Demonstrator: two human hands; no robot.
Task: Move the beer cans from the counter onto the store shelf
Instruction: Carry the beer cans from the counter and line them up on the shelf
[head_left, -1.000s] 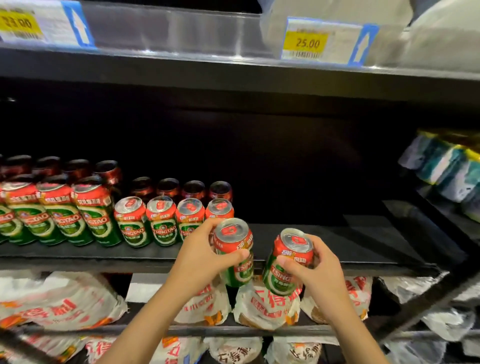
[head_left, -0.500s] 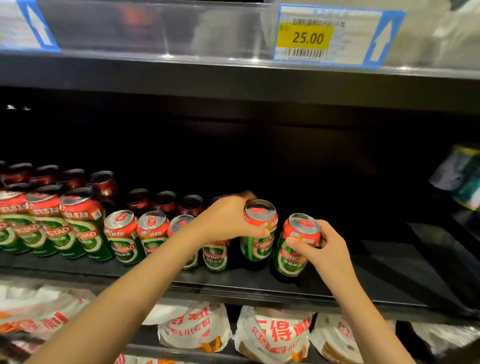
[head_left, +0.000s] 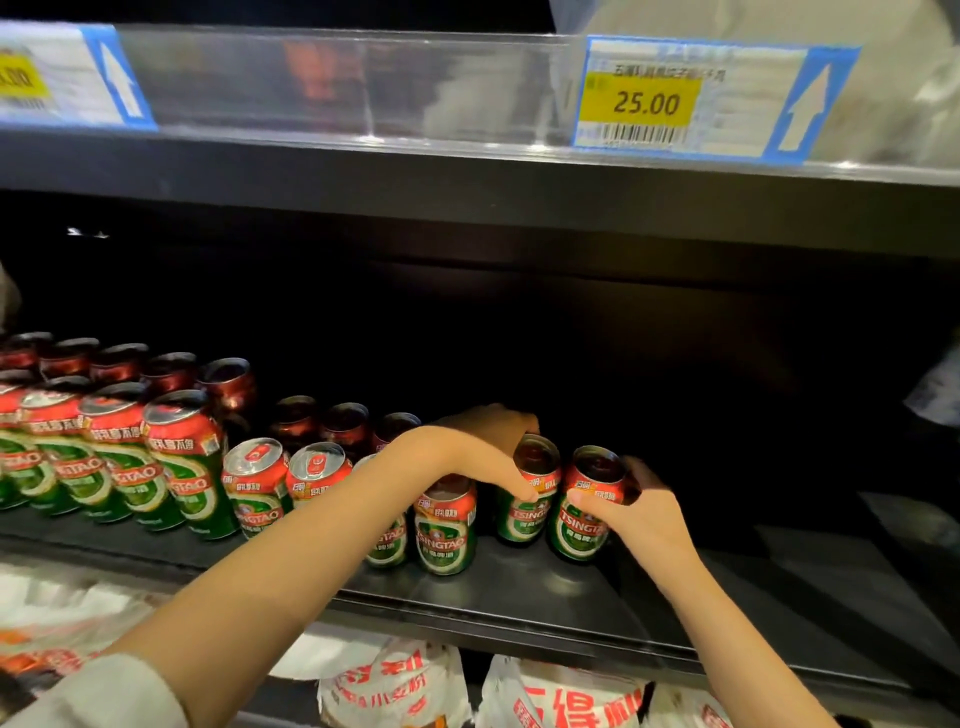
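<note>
We are setting two beer cans down on the dark store shelf (head_left: 519, 587), at the right end of the rows already standing there. Our left hand (head_left: 483, 447) is curling over the top of the left can (head_left: 527, 499), thumb pressing the red band on its near side and fingers wrapping round the far side, so it is gripping that can. Our right hand (head_left: 631, 514) is gripping the right can (head_left: 587, 506) from the right, thumb on the near face and fingers round the far side. Both cans are standing upright just beside each other, long axis vertical, lids up and label facing us; their bases seem to be resting on the shelf, though we cannot tell for sure. To the left, the stocked cans (head_left: 249, 483) are running in several rows, tall ones at the far left, short ones nearer our hands, with more dim rows behind. We are judging the task well along: a good part of the left of the shelf is filled, while a wide bare stretch is lying to the right. The counter is not in view, so we cannot say how many cans are waiting. Above, a price tag (head_left: 644, 101) is reading 25.00; below, white flour bags (head_left: 395, 686) are sitting on the lower shelf.
</note>
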